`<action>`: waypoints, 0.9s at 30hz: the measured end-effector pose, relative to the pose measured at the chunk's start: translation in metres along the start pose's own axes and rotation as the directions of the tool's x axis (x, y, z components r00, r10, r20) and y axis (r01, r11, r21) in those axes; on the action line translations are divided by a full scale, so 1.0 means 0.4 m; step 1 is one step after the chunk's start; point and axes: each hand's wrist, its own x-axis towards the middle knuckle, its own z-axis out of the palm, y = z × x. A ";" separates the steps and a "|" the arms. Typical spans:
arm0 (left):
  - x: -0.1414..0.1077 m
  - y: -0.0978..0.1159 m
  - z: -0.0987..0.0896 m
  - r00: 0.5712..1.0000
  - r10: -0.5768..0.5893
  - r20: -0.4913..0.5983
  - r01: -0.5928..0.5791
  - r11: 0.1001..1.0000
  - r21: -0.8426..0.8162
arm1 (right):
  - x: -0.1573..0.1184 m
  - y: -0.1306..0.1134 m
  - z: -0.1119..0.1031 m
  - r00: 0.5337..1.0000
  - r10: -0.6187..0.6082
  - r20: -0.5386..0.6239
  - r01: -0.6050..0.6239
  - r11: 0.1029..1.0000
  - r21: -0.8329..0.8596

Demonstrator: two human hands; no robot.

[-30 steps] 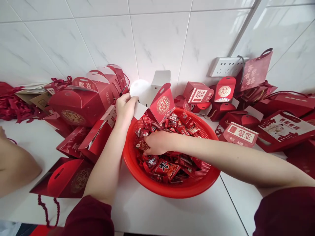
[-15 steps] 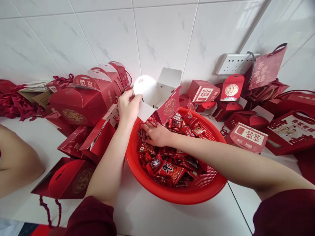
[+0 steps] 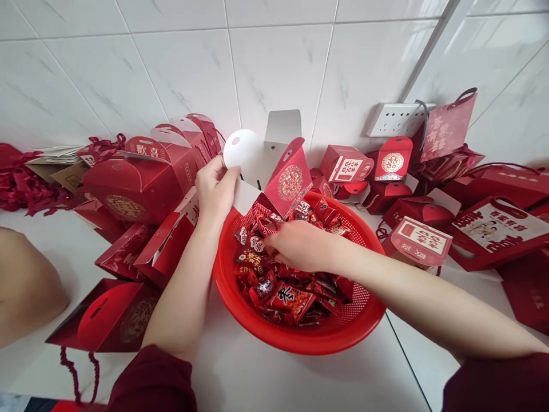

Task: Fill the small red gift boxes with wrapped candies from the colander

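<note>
An open red gift box [image 3: 289,182] with a gold round emblem and white inside tilts over the far rim of a red plastic basket [image 3: 300,342]. My left hand [image 3: 215,189] is closed on the box's left side, with the thumb on a white flap. Wrapped candies [image 3: 291,300] in red packets fill much of the basket. Among them, just below the box, my right hand [image 3: 302,246] is bent down with its fingers curled. Its fingertips are hidden, so what they hold cannot be made out. A twisted red cord [image 3: 262,220] hangs beneath the box.
Red gift boxes [image 3: 128,186] crowd the left side, one with a cord handle [image 3: 77,372] at the front. More boxes [image 3: 422,237] stand at right below a power strip [image 3: 397,119]. A tiled wall [image 3: 274,63] runs behind. Another person's arm [image 3: 30,286] rests at far left.
My right hand has drawn back slightly to the right from under the box, its fingers more curled. The camera view has shifted a little; my left hand keeps the box.
</note>
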 end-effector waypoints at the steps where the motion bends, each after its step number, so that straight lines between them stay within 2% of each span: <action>1: -0.002 0.009 -0.006 1.000 0.023 -0.001 -0.023 1.000 0.021 | -0.035 0.001 -0.007 0.999 -0.024 -0.034 0.025 1.000 0.003; 4: -0.016 0.048 -0.026 0.993 0.112 0.037 -0.115 0.988 0.100 | -0.132 0.020 -0.005 0.987 -0.052 -0.149 0.056 0.998 0.021; 7: -0.038 0.095 -0.045 0.956 0.243 0.166 -0.275 0.939 0.207 | -0.204 0.054 0.024 0.952 0.130 -0.275 -0.135 0.991 0.002; 9: -0.051 0.119 -0.051 0.907 0.334 0.258 -0.401 0.874 0.276 | -0.239 0.080 0.045 0.937 0.232 -0.262 -0.230 0.972 0.040; 11: -0.059 0.131 -0.050 0.857 0.386 0.341 -0.489 0.818 0.302 | -0.264 0.105 0.060 0.950 0.267 -0.159 -0.241 0.956 0.168; 14: -0.064 0.129 -0.038 0.820 0.375 0.432 -0.526 0.792 0.310 | -0.281 0.137 0.074 0.936 0.342 -0.083 -0.302 0.901 0.311; 17: -0.064 0.118 -0.027 0.820 0.343 0.457 -0.517 0.787 0.337 | -0.274 0.157 0.088 0.898 0.431 -0.091 -0.391 0.874 0.287; 21: -0.062 0.112 -0.027 0.815 0.321 0.483 -0.519 0.776 0.359 | -0.254 0.162 0.100 0.916 0.399 -0.026 -0.366 0.864 0.346; 24: -0.059 0.114 -0.035 0.762 0.281 0.584 -0.543 0.768 0.340 | -0.247 0.152 0.097 0.908 0.418 0.015 -0.393 0.840 0.374; 27: -0.055 0.113 -0.041 0.703 0.207 0.681 -0.518 0.804 0.290 | -0.250 0.142 0.091 0.914 0.406 0.023 -0.381 0.835 0.398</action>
